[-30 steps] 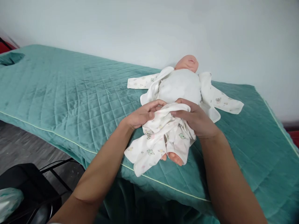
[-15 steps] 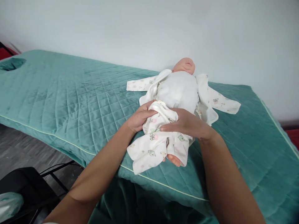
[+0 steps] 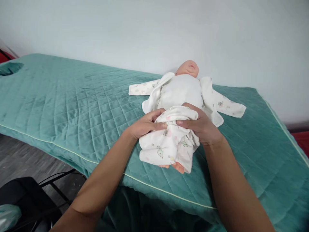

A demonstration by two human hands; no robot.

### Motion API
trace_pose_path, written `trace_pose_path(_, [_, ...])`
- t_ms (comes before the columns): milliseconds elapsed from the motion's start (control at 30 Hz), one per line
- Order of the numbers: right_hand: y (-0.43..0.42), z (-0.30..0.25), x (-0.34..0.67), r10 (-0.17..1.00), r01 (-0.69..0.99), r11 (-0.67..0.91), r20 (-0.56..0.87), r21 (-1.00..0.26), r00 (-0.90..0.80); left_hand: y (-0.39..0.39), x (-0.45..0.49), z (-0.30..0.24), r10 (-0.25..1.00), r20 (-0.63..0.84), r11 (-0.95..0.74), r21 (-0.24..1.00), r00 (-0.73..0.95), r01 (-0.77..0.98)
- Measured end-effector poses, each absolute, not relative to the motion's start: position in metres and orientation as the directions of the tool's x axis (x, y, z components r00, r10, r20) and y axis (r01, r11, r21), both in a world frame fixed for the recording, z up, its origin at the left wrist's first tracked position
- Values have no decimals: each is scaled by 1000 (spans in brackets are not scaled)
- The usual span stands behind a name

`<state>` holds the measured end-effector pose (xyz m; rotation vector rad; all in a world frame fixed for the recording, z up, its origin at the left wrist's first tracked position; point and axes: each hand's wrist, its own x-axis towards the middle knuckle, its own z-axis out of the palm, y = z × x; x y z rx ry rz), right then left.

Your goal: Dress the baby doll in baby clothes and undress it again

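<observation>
On the green bed (image 3: 84, 106), head view, I see the doll (image 3: 187, 68) lying on its back, toes (image 3: 178, 167) showing below patterned pants (image 3: 166, 145) bunched over its legs. The left hand (image 3: 146, 124) grips the gathered pants; the right hand (image 3: 205, 127) grasps them opposite, thumb on top.

Green quilted cover (image 3: 72, 100) with pale piping, pale wall (image 3: 108, 32) behind, grey floor (image 3: 14, 154), black object (image 3: 29, 198) lower left

We hold our left hand (image 3: 145, 126) and right hand (image 3: 207, 129) just apart, fingers (image 3: 156, 113) bent in a grip, thumbs (image 3: 184, 124) nearer us, pointing inward; our bare forearms (image 3: 103, 175) slant back from the fingers, well apart.
</observation>
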<state>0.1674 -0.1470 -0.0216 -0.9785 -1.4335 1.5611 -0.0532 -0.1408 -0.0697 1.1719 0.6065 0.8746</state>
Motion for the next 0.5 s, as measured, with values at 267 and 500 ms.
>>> trace_pose_path(267, [-148,-22,169,884,-50,-22,4,-999,-468,-140,-48,-73,891,15,214,868,453,-448])
trace_pose_path(500, [-146,-12,165,817,167,80,-31,-983,-575,-141,-42,-69,949,-22,182,851,314,-492])
